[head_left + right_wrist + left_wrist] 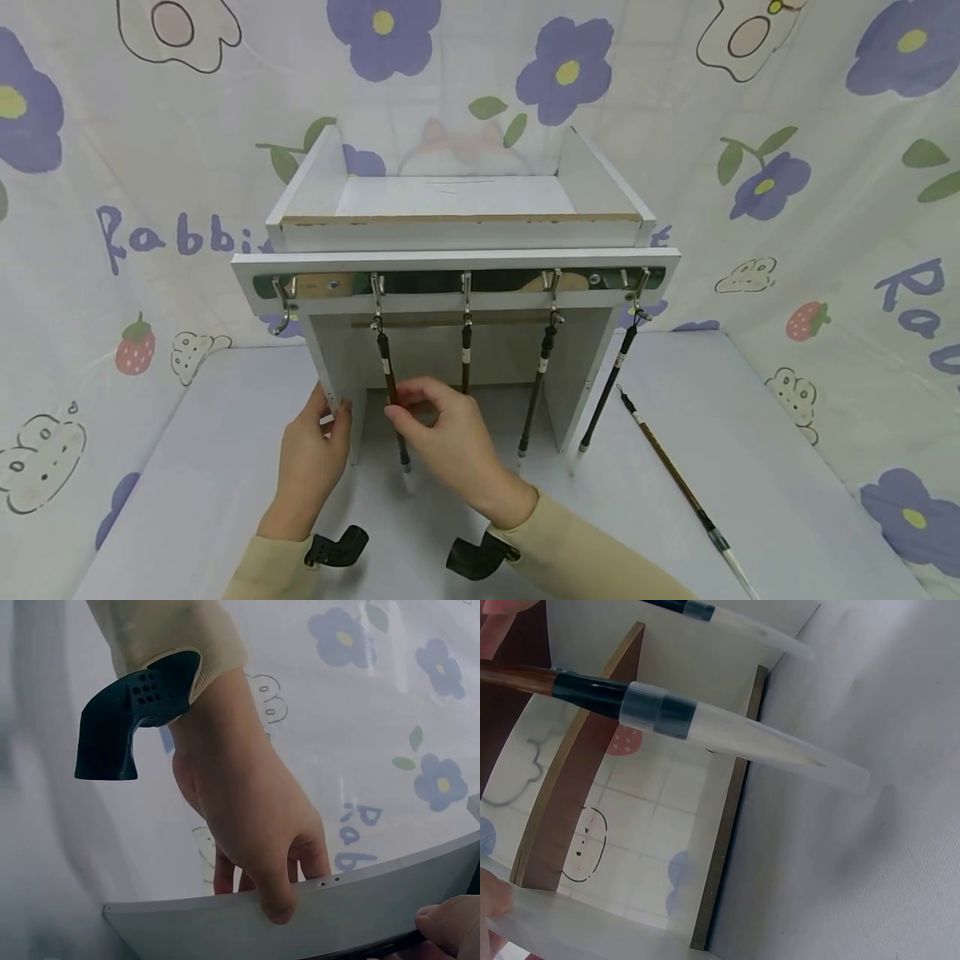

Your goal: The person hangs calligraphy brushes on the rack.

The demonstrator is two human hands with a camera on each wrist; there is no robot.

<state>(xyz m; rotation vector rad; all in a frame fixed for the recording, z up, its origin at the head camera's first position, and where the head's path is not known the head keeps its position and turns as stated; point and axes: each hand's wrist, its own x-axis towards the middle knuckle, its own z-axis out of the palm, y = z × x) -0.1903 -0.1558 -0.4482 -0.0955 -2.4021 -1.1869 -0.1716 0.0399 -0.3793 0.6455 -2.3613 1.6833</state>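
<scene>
Brushes, total: five. Four hanging brushes (536,392) occupy four hooks (555,293), one brush per hook; one loose brush (675,475) lies on one table (225,475). Hooks, total: five, mounted on one metal strip (420,282). Screw heads (333,286) visible on the strip: two. White stand (442,261): one, with two side panels (581,367). Hands: two, comprising one left hand (313,454) and one right hand (465,446). Sleeves (270,571): two. Black wrist mounts (341,547): two, one per wrist. Strawberries (135,348) printed on the backdrop (75,350), head view: two.

Brown-and-black brush (388,371), white rack (461,236)
</scene>
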